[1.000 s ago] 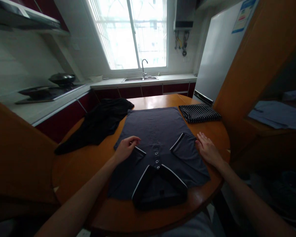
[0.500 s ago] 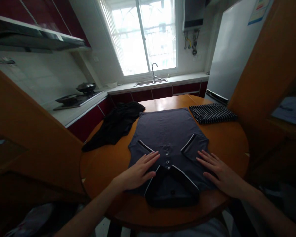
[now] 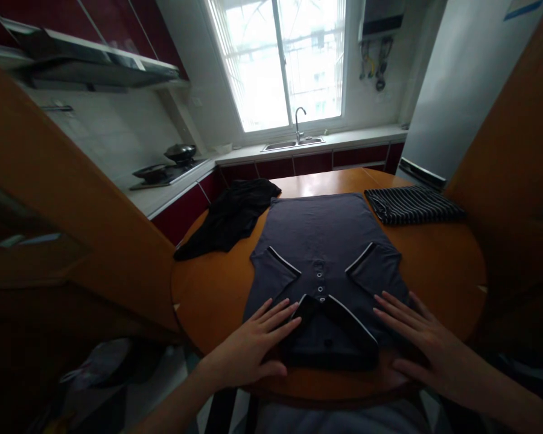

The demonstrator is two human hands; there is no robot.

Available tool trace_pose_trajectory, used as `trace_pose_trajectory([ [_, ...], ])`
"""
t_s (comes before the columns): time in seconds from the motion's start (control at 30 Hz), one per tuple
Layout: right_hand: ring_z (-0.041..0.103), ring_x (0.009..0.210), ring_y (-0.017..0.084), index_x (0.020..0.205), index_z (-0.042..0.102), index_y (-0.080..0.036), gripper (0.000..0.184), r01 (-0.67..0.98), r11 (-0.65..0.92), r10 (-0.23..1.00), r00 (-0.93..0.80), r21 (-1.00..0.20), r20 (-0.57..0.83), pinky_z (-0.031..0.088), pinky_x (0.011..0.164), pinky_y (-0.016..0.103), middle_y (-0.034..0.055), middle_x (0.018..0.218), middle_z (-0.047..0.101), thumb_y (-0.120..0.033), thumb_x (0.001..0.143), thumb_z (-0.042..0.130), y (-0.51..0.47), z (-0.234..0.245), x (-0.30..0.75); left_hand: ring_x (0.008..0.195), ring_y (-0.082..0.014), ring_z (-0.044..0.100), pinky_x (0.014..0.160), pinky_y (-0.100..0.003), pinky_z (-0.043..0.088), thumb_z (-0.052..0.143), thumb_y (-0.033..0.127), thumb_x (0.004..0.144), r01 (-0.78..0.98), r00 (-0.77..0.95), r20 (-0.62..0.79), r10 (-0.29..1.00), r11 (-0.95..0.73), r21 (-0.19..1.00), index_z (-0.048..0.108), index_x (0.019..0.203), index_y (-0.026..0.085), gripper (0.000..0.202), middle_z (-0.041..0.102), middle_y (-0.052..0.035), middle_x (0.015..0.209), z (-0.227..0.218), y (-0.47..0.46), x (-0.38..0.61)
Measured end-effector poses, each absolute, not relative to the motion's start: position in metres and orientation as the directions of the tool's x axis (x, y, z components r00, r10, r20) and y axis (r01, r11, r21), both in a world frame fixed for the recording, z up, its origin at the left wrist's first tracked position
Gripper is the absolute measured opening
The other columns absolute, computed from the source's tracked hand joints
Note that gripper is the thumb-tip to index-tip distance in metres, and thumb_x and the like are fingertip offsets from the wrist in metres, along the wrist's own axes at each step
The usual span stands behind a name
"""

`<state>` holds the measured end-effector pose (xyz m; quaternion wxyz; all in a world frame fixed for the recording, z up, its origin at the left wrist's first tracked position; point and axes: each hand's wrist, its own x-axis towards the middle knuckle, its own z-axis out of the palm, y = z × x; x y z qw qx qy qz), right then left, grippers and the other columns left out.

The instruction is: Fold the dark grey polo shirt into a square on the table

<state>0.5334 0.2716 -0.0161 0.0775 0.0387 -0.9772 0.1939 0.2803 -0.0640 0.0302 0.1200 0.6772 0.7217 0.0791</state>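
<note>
A dark grey polo shirt (image 3: 317, 229) lies flat on the round wooden table (image 3: 447, 271), its black, white-edged collar toward me and both sleeves folded inward over the front. Several buttons run down its placket. My left hand (image 3: 257, 343) rests palm down at the shirt's left shoulder, beside the collar, with fingers stretched out. At the right shoulder, my right hand (image 3: 420, 334) lies with its fingers spread over the cloth. Neither hand grips anything.
Toward the table's back left is a crumpled black garment (image 3: 235, 211). A folded black-and-white striped cloth (image 3: 414, 205) sits at the back right. Beyond stand a counter with a sink (image 3: 294, 143), a stove with pans (image 3: 181, 154), and a fridge (image 3: 461, 90).
Both hands have slid back toward me, down to the shirt's shoulders near the collar. The camera view has shifted, so the scene sits farther right.
</note>
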Motion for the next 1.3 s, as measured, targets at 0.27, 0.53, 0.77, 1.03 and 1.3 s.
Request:
trace_pose_trajectory([
  [0.27, 0.034, 0.145, 0.027, 0.152, 0.038, -0.037, 0.067, -0.271, 0.87, -0.194, -0.956, -0.412, 0.219, 0.021, 0.121, 0.057, 0.0049, 0.156, 0.039, -0.025, 0.091, 0.062, 0.245, -0.015, 0.515, 0.146, -0.0271, 0.033, 0.122, -0.047, 0.029, 0.056, 0.043, 0.098, 0.97, 0.019, 0.02, 1.0, -0.023, 0.241, 0.027, 0.158, 0.026, 0.068, 0.037, -0.0087, 0.158, 0.027, -0.062, 0.284],
  [0.53, 0.048, 0.137, 0.024, 0.133, 0.061, -0.025, 0.043, -0.295, 0.871, -0.179, -0.935, -0.392, 0.305, 0.032, 0.118, 0.051, 0.0088, 0.141, 0.06, -0.014, 0.093, 0.053, 0.236, -0.014, 0.51, 0.139, -0.0204, 0.046, 0.115, -0.038, 0.042, 0.044, 0.004, 0.091, 0.947, -0.035, 0.114, 0.993, -0.003, 0.321, 0.032, 0.155, 0.028, 0.07, 0.049, -0.0043, 0.151, 0.017, -0.063, 0.283],
  [0.77, 0.064, 0.118, 0.022, 0.119, 0.066, -0.022, 0.03, -0.216, 0.832, -0.061, -0.951, -0.512, 0.302, 0.046, 0.107, 0.042, 0.0078, 0.123, 0.071, -0.016, 0.095, 0.049, 0.236, -0.003, 0.5, 0.113, -0.0203, 0.067, 0.101, -0.033, 0.053, 0.052, 0.021, 0.096, 0.853, -0.226, 0.103, 0.969, 0.146, 0.5, 0.064, 0.128, 0.027, 0.035, 0.07, -0.0032, 0.125, 0.028, -0.058, 0.274],
  [1.03, 0.069, 0.101, 0.024, 0.115, 0.069, -0.023, 0.028, 0.042, 0.697, 0.322, -0.91, -0.716, 0.26, 0.054, 0.089, 0.035, 0.0063, 0.112, 0.074, -0.033, 0.095, 0.051, 0.256, 0.038, 0.451, 0.092, -0.0224, 0.068, 0.081, -0.03, 0.052, 0.055, 0.039, 0.094, 0.736, -0.417, 0.127, 0.9, 0.252, 0.628, 0.068, 0.121, 0.021, 0.035, 0.074, -0.0048, 0.105, 0.068, -0.011, 0.225],
  [1.3, 0.07, 0.086, 0.021, 0.1, 0.074, -0.017, 0.023, 0.147, 0.776, 0.247, -0.966, -0.614, 0.081, 0.052, 0.078, 0.029, 0.0068, 0.092, 0.077, -0.02, 0.087, 0.056, 0.314, 0.057, 0.362, 0.058, -0.0148, 0.051, 0.056, -0.024, 0.037, 0.062, 0.049, 0.082, 0.705, -0.38, -0.005, 0.925, 0.294, 0.645, 0.068, 0.074, 0.018, 0.032, 0.059, 0.0023, 0.063, 0.073, 0.055, 0.15],
])
